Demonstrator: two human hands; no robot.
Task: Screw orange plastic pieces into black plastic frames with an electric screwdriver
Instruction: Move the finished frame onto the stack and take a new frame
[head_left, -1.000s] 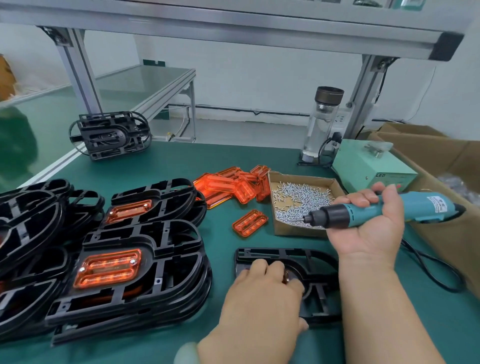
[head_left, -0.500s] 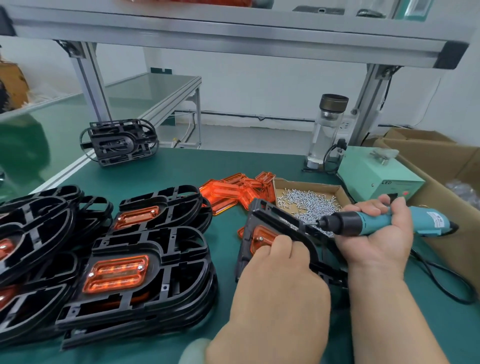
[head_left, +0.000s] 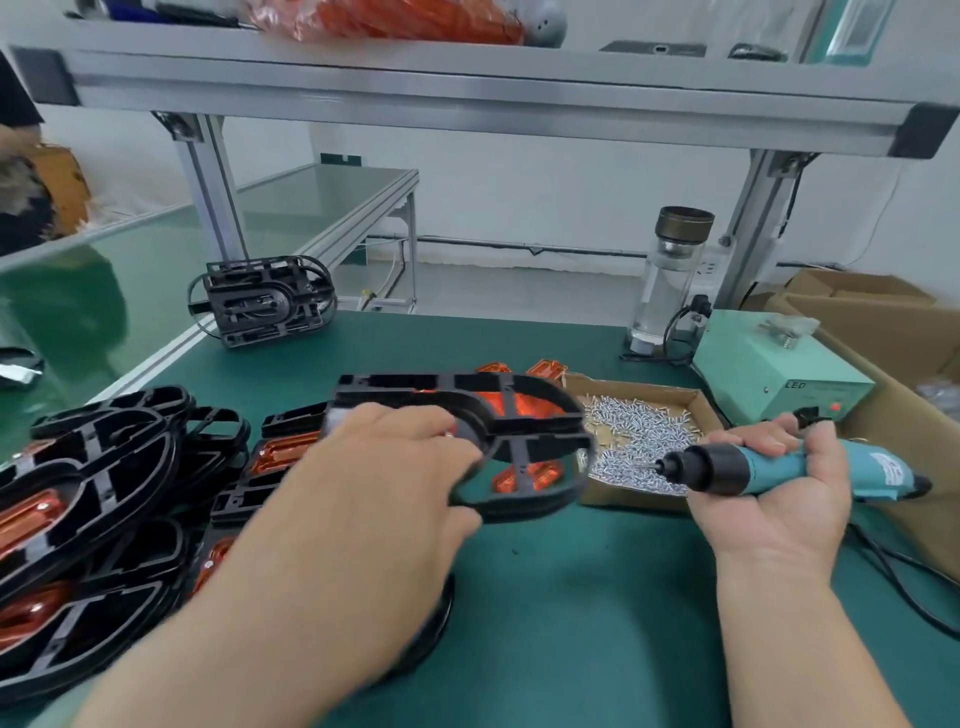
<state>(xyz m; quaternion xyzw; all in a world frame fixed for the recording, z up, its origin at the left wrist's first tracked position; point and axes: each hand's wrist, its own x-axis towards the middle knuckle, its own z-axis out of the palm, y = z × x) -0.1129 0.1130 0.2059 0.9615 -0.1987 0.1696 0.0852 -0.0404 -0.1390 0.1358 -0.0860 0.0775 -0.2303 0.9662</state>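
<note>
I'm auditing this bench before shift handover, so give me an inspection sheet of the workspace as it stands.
Surface: green mat on a bench.
Job's things: black frame held above the mat, blurred; stacked frames with orange pieces at left; loose orange pieces behind the held frame; tray of screws; electric screwdriver.
Clutter: water bottle at the far edge; separate frame pile far left.
Grippers: left hand grips the black frame; right hand holds the electric screwdriver, tip over the screws.
Cables: black cord runs from the screwdriver across the mat at right.
Surroundings: green power unit, cardboard boxes at right, aluminium shelf overhead.
</note>
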